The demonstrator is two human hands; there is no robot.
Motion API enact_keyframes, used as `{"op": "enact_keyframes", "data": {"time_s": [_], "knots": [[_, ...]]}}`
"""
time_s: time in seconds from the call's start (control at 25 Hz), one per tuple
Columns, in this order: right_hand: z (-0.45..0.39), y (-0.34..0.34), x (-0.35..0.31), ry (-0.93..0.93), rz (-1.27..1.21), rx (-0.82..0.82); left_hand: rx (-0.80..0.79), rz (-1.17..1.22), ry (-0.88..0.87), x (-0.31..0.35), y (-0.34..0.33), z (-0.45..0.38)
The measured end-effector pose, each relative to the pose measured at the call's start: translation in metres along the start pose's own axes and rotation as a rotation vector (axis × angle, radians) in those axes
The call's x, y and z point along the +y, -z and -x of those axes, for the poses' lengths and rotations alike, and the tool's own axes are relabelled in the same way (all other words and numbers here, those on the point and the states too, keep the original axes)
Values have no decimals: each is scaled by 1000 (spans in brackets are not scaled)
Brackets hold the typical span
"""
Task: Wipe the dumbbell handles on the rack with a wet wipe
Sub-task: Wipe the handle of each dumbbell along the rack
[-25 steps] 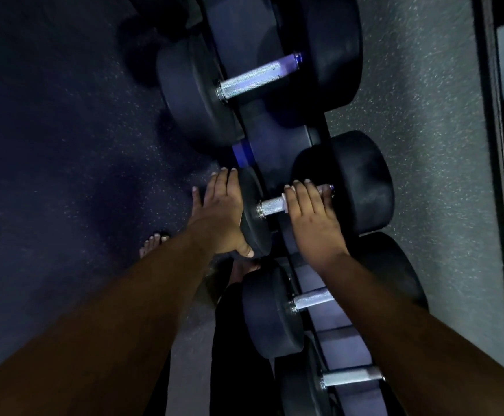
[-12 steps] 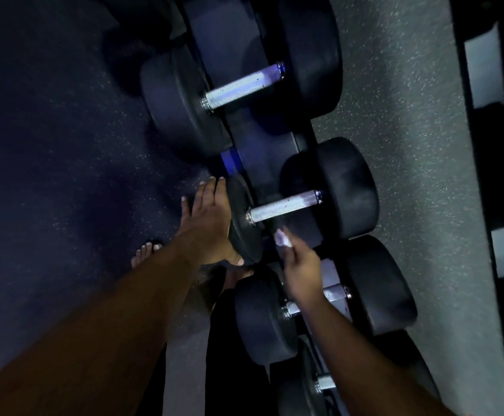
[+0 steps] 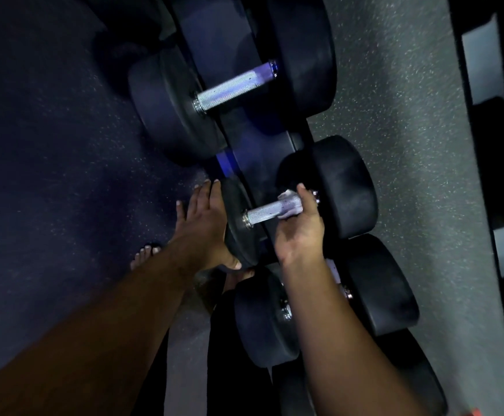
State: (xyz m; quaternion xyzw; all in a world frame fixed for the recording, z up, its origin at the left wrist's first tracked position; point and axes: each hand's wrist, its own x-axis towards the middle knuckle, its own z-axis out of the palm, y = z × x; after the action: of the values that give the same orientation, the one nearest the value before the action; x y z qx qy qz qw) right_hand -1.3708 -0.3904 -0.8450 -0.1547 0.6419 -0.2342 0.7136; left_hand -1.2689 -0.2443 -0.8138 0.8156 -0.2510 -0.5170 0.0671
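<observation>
A gym: dumbbells (image 3: 274, 94) on a rack (image 3: 244, 139), speckled rubber floor (image 3: 395, 100).

Black round dumbbell heads (image 3: 343, 187). Shiny silver dumbbell handles (image 3: 262, 213) with a tiny crisscross pattern. White wet wipe (image 3: 289, 205) on one handle. Dark rack (image 3: 244, 136) with a bright blue patch. Dark blue floor (image 3: 49, 145) on the left, grey on the right, both dotted with little pale specks. Pale toenails on the toes (image 3: 145, 253).

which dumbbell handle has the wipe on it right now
The middle dumbbell handle: the right hand holds the wet wipe around it. The upper handle is bare.
</observation>
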Motion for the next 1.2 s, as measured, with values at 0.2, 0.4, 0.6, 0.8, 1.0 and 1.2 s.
{"op": "enact_keyframes", "data": {"time_s": [0.2,0.4,0.6,0.8,1.0,1.2], "knots": [[3,-14,29,-37,104,99,2,-3,0,1,0,1],[-11,-6,13,-136,38,-4,-17,-6,-6,0,2,2],[35,-15,45,-107,180,3,-21,-30,-1,4,4,4],[14,-25,12,37,99,173,-34,-36,23,4,4,1],[27,-14,30,-268,123,-17,-16,-31,16,3,4,2],[1,-13,25,-28,96,126,-15,-22,14,4,4,3]]}}
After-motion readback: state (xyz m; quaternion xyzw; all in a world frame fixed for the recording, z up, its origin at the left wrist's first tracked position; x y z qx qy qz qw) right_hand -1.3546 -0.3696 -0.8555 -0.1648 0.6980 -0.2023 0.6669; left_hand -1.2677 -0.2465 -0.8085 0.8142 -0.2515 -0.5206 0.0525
